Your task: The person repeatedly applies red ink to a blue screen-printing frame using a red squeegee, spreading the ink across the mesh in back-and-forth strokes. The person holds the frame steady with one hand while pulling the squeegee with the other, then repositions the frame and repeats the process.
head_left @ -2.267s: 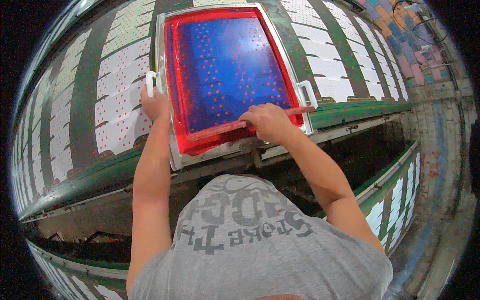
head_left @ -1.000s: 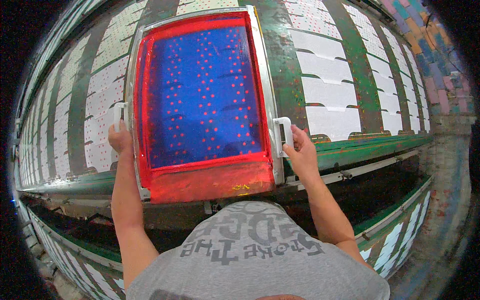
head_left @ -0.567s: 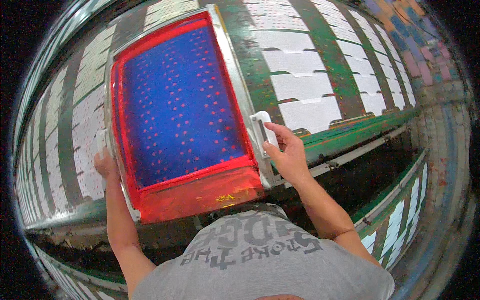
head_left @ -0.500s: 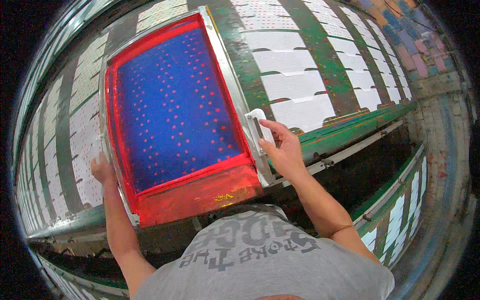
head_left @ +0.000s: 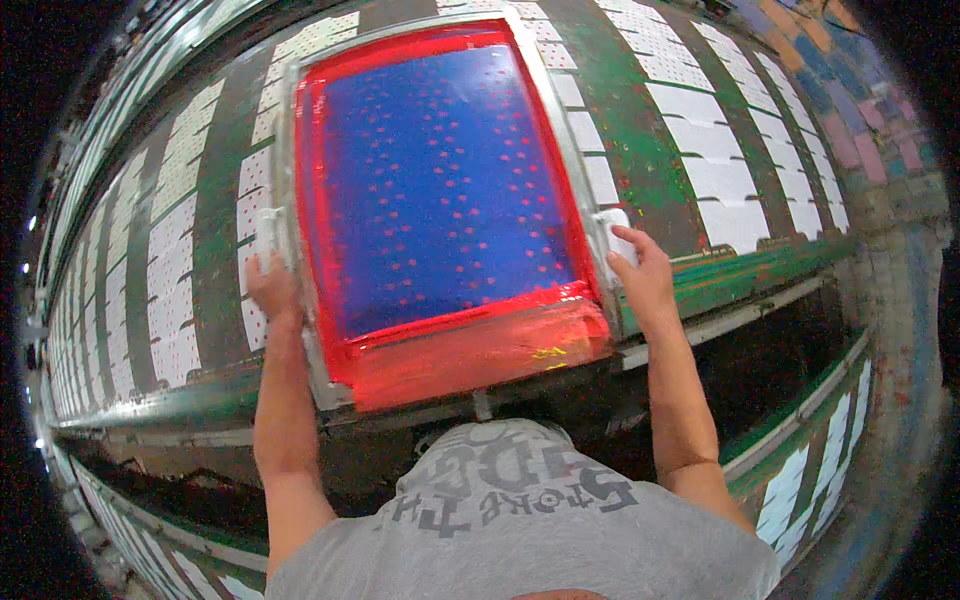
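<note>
In the head view a metal-framed printing screen (head_left: pixel 440 190), blue with rows of small red dots inside a wet red ink border, spans the middle of a long green table. My left hand (head_left: pixel 275 287) grips the white handle (head_left: pixel 265 225) on the screen's left side, slightly blurred. My right hand (head_left: pixel 643 270) grips the white handle (head_left: pixel 615 222) on its right side, thumb and fingers curled onto it. A band of red ink (head_left: pixel 470 345) covers the screen's near end, over the table's front edge.
Rows of white pieces lie on the green table, red-dotted ones (head_left: pixel 172 290) on the left and plainer ones (head_left: pixel 720 170) on the right. A metal rail (head_left: pixel 730 312) follows the front edge. A second printing table (head_left: pixel 790 485) is behind me, with a paved floor (head_left: pixel 870 140) at the right.
My right hand has left the red squeegee for the right handle. In the last half second, screen and both hands have shifted rightward in view, the screen sitting less tilted.
</note>
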Demonstrator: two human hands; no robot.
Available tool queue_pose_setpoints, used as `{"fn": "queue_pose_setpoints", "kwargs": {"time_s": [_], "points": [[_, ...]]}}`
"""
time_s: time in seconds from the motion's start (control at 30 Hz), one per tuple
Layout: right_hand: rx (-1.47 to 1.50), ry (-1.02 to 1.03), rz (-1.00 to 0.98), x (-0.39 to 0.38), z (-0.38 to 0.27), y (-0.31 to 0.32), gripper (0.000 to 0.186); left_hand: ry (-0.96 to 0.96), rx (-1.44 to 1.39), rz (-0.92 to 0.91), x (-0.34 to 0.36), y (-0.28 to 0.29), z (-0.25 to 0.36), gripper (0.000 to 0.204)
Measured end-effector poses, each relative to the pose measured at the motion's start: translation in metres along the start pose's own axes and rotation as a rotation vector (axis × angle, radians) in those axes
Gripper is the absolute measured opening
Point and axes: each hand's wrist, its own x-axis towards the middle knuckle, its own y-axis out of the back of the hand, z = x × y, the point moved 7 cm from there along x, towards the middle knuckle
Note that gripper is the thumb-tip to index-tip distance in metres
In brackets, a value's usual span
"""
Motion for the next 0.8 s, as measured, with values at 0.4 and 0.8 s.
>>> {"fn": "queue_pose_setpoints", "kwargs": {"time_s": [0.4, 0.8], "points": [[0.158, -0.195, -0.030, 0.027, 0.095, 0.108, 0.046, 0.204, -0.290, -0.083, -0.120, -0.036, 0.132, 0.030], [0.217, -0.217, -0.059, 0.033, 0.116, 0.127, 0.047, 0.170, -0.256, -0.030, -0.138, -0.034, 0.147, 0.027]]}}
